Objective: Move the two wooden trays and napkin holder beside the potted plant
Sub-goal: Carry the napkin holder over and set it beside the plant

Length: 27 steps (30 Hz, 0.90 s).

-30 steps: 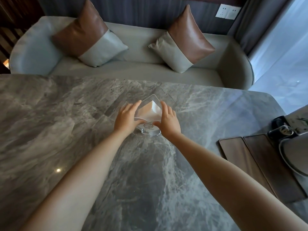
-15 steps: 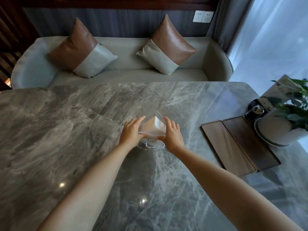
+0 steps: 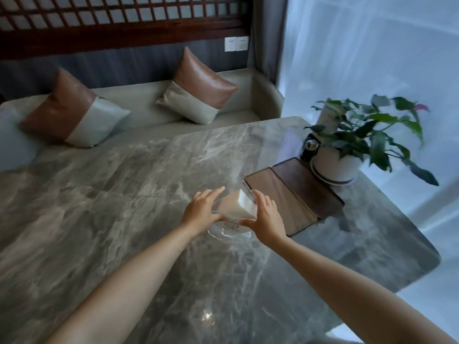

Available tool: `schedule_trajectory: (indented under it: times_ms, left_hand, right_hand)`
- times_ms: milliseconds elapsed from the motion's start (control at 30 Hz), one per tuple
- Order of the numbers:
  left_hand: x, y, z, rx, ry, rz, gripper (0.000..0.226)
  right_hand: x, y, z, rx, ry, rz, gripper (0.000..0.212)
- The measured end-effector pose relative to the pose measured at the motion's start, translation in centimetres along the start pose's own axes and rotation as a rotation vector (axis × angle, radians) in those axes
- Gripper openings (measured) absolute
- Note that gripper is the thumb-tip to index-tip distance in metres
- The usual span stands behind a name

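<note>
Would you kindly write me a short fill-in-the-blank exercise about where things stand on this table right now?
1. The napkin holder is held between ______ hands, the left hand and the right hand.
2. The wooden trays lie side by side next to the potted ______.
3. On the sofa behind the marble table rest ______ cushions.
4. The holder's napkins are ______ in colour.

Missing words: both; plant; two; white
</note>
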<state>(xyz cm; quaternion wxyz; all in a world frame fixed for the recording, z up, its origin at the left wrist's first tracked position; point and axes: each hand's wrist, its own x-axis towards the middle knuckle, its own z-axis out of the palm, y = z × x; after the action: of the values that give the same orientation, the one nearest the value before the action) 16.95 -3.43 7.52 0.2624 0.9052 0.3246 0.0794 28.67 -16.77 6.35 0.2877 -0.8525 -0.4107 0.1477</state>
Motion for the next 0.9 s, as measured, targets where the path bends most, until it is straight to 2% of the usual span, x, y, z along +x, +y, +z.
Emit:
schedule_trajectory:
  times_ms: [600,900]
  left_hand:
    - [9.3,27.9,13.1,0.046,-0.286,0.517,0.08]
    - [12.4,36.6,19.6,0.122,-0.421,0.625,0.077]
  right_hand:
    - [-6.1,20.6,-18.1,-0.004,0.475,0.349,0.082]
    - [-7.1,28.1,-22.1,-0.032,0.55,0.548,0.079]
